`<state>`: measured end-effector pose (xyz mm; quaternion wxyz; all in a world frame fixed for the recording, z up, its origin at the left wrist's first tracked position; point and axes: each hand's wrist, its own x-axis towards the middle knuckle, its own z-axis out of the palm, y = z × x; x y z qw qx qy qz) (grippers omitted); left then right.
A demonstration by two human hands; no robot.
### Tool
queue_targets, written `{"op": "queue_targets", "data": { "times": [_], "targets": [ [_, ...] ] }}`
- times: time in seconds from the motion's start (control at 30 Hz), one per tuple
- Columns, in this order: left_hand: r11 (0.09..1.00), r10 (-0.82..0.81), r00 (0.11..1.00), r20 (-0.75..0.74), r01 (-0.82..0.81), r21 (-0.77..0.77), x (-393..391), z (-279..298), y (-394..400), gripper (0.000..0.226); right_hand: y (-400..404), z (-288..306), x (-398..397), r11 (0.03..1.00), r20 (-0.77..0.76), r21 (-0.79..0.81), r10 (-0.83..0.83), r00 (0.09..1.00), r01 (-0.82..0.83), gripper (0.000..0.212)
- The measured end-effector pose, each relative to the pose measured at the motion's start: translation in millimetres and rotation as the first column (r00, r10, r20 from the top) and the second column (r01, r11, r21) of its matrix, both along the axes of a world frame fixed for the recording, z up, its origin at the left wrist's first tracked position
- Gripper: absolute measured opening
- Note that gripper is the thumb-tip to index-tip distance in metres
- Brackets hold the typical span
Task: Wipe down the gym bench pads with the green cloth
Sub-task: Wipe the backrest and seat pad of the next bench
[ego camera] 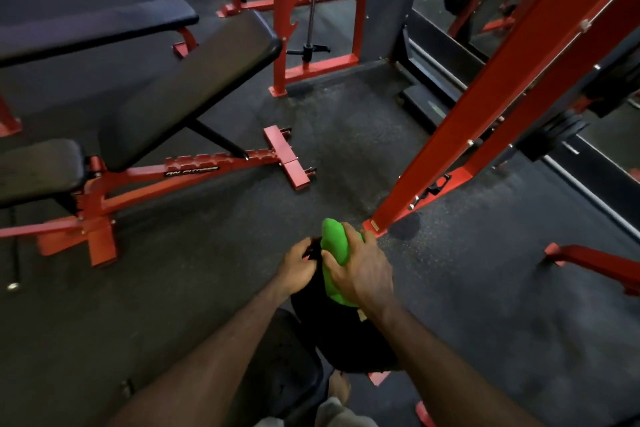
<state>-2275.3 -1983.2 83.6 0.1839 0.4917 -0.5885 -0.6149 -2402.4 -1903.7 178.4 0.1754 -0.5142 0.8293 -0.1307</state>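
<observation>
green cloth (335,253): bunched, gripped in right hand (360,270) | bench pads (187,87): black, inclined, far left

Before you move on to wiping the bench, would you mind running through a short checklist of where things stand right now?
1. Crumpled green cloth in hand: ok, right hand grips it.
2. Left hand free: not ok, it pinches the black fabric bag.
3. Cloth clear of bag: cannot tell, its lower end sits at the opening.
4. Inclined black padded backrest unobstructed: ok, nothing lies on it.
5. Black seat pad unobstructed: ok.
6. Cloth touching a pad: not ok, wiping not yet begun.
</observation>
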Motion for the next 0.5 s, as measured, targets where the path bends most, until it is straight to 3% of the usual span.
{"op": "queue_targets", "data": {
  "times": [0.2, 0.37, 0.5],
  "targets": [
    [0.999, -0.040, 0.999, 0.034, 0.041, -0.034, 6, -4, 9, 0.070, 43, 4, -13, 0.999, -0.019, 0.037, 0.032, 0.999, -0.031, 0.082],
    [0.998, 0.050, 0.994, 0.097, -0.054, 0.041, 5, -14, 11, 0.037, -21, 7, 2, 0.986, -0.030, 0.130, 0.110, 0.994, -0.105, 0.064],
    [0.990, 0.103, 0.985, 0.138, -0.115, 0.084, 6, -10, 10, 0.056, -80, 12, 6, 0.908, -0.009, 0.364, 0.227, 0.974, -0.209, 0.063]
  ]
}}
